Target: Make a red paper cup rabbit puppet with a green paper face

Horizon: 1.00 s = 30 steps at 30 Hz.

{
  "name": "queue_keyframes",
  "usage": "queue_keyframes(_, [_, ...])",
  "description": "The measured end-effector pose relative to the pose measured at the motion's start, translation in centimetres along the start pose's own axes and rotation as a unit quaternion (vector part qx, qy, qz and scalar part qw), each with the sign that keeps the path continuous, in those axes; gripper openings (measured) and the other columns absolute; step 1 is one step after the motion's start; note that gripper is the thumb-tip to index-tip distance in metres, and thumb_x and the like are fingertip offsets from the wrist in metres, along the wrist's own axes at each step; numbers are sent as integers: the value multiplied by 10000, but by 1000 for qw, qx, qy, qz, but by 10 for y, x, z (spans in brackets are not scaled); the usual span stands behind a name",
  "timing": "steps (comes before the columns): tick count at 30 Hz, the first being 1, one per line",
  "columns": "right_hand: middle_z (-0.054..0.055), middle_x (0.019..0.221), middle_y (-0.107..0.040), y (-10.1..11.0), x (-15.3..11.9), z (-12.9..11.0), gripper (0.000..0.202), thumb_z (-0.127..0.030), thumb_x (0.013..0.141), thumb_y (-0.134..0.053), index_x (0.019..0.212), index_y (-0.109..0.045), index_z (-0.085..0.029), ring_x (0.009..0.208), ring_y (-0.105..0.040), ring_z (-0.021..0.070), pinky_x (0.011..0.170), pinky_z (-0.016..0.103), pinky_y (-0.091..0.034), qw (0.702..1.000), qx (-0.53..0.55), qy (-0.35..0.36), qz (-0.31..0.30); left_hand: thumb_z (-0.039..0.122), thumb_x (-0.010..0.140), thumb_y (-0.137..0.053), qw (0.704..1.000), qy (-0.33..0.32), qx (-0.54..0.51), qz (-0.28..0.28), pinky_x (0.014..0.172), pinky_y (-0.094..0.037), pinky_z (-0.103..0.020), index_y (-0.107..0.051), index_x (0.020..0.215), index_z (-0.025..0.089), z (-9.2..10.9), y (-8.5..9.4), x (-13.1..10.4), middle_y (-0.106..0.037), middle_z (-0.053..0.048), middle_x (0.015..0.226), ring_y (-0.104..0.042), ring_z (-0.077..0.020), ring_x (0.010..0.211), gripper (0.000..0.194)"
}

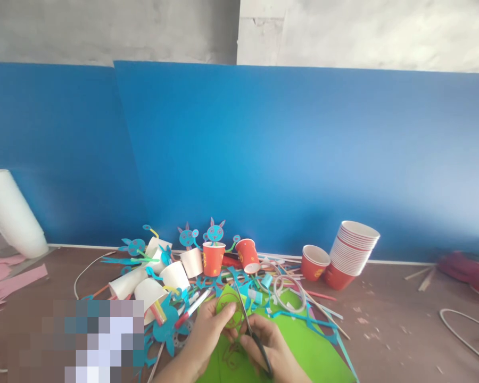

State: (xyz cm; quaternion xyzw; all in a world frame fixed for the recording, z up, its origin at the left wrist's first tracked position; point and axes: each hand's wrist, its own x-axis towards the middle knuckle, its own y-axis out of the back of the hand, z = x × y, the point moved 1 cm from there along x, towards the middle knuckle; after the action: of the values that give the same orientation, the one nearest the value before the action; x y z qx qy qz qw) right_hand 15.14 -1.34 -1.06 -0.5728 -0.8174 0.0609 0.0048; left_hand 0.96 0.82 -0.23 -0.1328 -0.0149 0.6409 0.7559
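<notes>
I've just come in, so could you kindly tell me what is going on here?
A person's left hand holds a piece of green paper with drawn lines, and the right hand holds scissors, blades at the paper's edge. A larger green sheet lies below on the table. Beyond the hands are paper cups, some with blue cut-out figures.

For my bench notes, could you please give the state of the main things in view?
Green paper piece: gripped in left hand, line-marked.
Scissors: held in right hand, opening unclear.
Cup stack: nested, mouths up.
Red cup beside stack: upright.
Blue-faced red cup: upright.
</notes>
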Motion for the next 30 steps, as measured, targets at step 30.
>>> queue_keyframes(30, [-109, 432, -409, 5, 1, 7, 461, -582, 658, -708, 713, -496, -177, 309, -315, 24, 285, 139, -231, 998, -47, -30, 4, 450, 727, -663, 998, -12, 24, -55, 472, -432, -242, -608, 695, 145, 9, 4, 1, -571, 17, 549, -508, -114, 459, 311])
